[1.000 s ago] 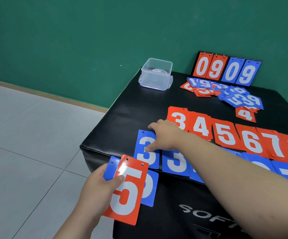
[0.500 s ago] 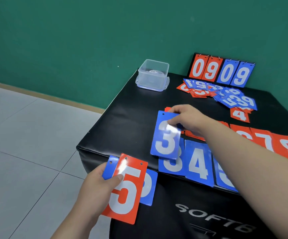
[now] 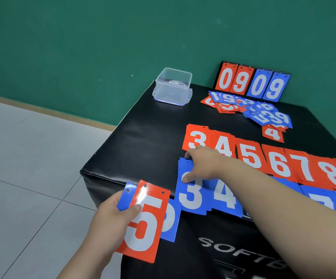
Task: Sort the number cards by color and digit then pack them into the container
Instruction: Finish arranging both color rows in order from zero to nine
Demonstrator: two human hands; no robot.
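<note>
My left hand holds a red 5 card fanned over a blue card, off the box's front-left corner. My right hand rests on the top of the blue 3 pile, thumb and fingers pinching its upper edge. A blue 4 lies beside it, with more blue piles hidden under my forearm. Behind runs a red row: 3, 4, 5, 6, 7, 8. A clear plastic container stands at the back left.
The cards lie on a black padded box. A loose heap of mixed red and blue cards and a lone red 4 lie at the back right, before a scoreboard stand reading 0909. Grey tiled floor lies left.
My right hand lifted a blue 3 card from the left end, carried it right and set it down on the other blue 3. My left hand stayed put with its cards.
</note>
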